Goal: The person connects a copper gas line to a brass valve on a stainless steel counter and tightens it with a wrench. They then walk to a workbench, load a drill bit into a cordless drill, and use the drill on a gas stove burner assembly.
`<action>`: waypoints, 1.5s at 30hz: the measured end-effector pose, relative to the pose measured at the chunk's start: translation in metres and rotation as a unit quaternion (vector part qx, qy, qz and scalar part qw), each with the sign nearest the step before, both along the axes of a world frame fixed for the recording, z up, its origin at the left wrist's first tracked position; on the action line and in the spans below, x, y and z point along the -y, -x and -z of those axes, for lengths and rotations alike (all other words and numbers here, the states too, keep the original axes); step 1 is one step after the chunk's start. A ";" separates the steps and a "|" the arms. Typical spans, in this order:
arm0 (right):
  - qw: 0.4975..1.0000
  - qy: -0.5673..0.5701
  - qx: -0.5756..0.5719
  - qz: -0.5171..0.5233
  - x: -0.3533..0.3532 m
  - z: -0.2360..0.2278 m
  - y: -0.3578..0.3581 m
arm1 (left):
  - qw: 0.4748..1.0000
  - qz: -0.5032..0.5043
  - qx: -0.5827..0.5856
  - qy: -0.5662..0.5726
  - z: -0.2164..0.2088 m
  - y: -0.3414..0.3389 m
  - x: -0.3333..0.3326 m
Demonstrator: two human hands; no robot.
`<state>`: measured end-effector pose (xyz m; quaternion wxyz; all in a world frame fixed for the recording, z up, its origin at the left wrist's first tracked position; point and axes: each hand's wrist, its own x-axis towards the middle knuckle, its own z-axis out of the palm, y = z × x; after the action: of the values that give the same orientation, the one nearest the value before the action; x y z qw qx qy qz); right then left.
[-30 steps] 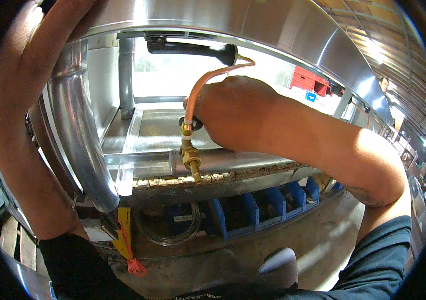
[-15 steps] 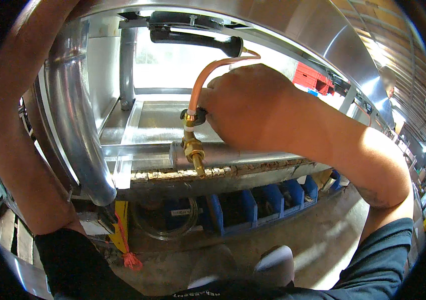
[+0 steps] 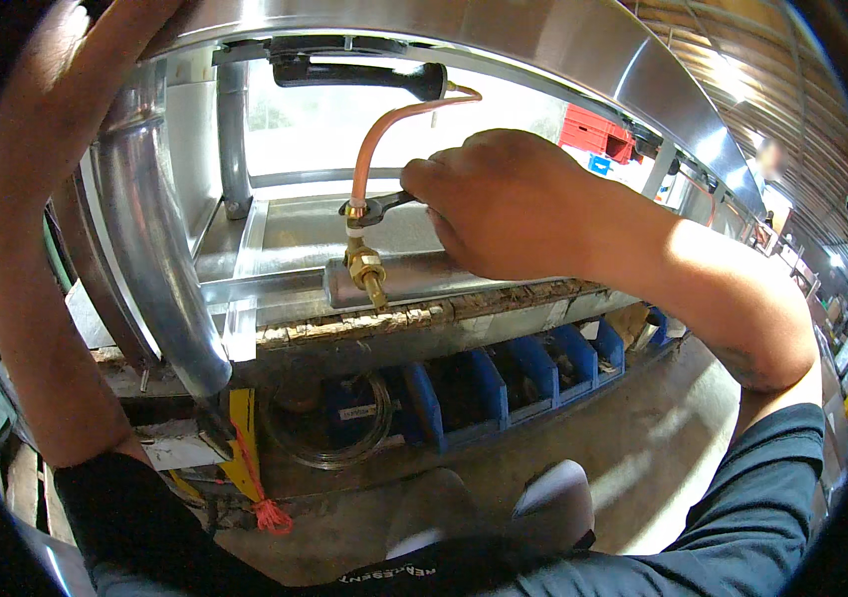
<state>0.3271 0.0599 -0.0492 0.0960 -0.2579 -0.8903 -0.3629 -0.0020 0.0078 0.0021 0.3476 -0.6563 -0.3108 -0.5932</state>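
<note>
My right hand is closed around the handle of a dark wrench. The wrench's jaw sits on the brass nut at the lower end of a bent copper tube. Under that nut hangs a brass valve fitting, with a white band around its upper part. The tube's upper end runs to a black cylindrical burner part beneath the steel unit. My left hand reaches up to the steel edge at the upper left; its fingers are cut off or hidden, so their hold does not show.
A shiny steel leg stands left of the fitting. Behind the fitting a steel pipe lies along a worn wooden beam. Blue bins and a coil of clear tubing are below. Red crates show at the back.
My right hand has swung back from the fitting, so the wrench on the nut now shows. The whole view has shifted slightly.
</note>
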 end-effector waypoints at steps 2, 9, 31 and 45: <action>1.000 -0.021 0.006 0.008 0.013 0.001 -0.005 | 1.000 -0.026 -0.015 -0.003 -0.001 -0.005 0.001; 0.994 -0.042 0.020 0.101 0.060 0.005 0.000 | 0.992 -0.107 -0.061 -0.018 -0.003 -0.018 -0.002; 0.996 0.031 0.080 0.014 -0.014 -0.018 0.016 | 0.944 0.266 0.138 0.137 0.004 0.014 -0.033; 0.994 0.044 0.087 0.052 -0.010 -0.016 0.021 | 0.985 0.144 0.097 0.011 0.010 0.009 -0.018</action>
<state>0.3064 0.0700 -0.0333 -0.0121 -0.2754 -0.8955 -0.3494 -0.0110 0.0261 -0.0074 0.2192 -0.6377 -0.2517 -0.6942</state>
